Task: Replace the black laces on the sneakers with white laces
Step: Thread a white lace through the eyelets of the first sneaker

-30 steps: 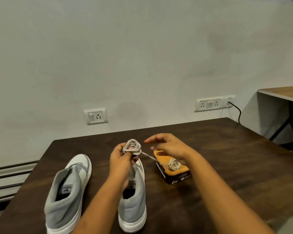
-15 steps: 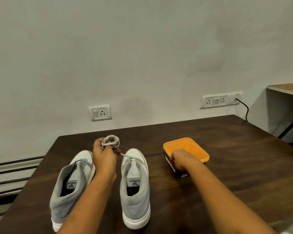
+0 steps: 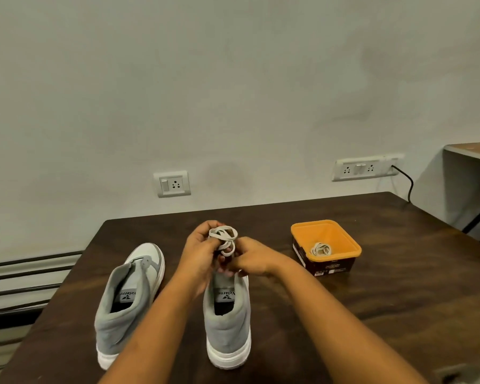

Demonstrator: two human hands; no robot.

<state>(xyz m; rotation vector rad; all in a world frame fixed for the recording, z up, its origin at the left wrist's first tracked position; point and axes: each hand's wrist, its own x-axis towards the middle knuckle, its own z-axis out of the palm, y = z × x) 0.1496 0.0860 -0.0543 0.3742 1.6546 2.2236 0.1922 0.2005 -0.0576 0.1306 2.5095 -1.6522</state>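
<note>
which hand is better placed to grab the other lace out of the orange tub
Right, probably. The orange tub with the second lace sits on the right hand's side, nothing between them. The left hand grips the coiled lace and would have to cross over.

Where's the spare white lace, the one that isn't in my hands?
In the head view, the spare white lace lies coiled inside the orange tub on the right side of the table, to the right of the right sneaker.
</note>
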